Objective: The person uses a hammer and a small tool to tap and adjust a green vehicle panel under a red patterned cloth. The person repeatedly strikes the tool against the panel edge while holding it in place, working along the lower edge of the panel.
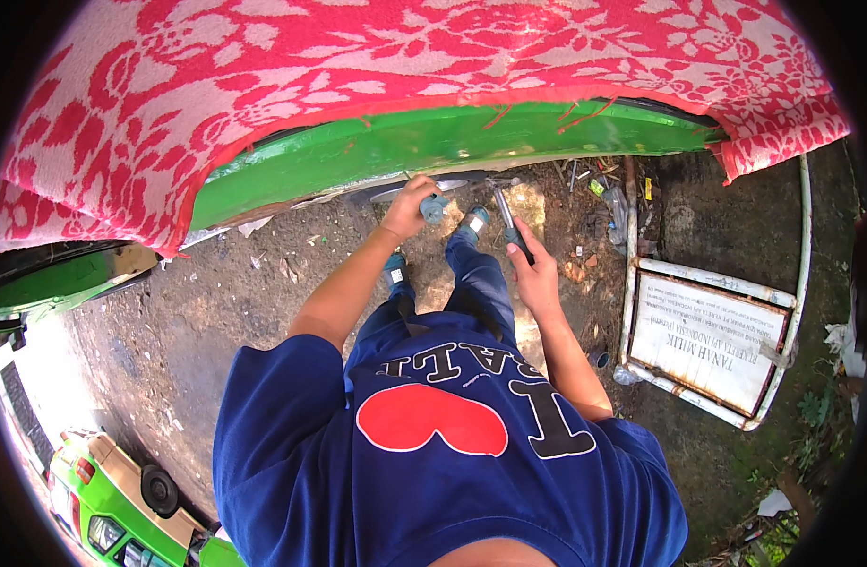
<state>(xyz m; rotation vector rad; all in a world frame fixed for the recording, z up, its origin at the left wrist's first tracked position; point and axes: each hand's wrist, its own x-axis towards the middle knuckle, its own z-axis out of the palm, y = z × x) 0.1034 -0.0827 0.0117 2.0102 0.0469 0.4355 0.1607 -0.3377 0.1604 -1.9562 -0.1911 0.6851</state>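
Observation:
My left hand (410, 210) is closed around a short blue-grey cylindrical piece (433, 209) with a rounded end, close to the lower edge of a green vehicle body panel (433, 137). What kind of piece it is I cannot make out. In my right hand (535, 274) is a hammer (505, 210) with a metal shaft and a dark grip. Its head points up toward the panel's lower edge, beside a wheel (381, 192) partly hidden under the body. A red and pale floral cloth (433, 57) drapes over the vehicle.
My feet stand on bare dirt (216, 293) under the panel's edge. On the right a rusty white metal frame with a sign board (707, 340) lies near a plastic bottle (617, 213) and scattered litter. Another green vehicle (121, 510) stands at the lower left.

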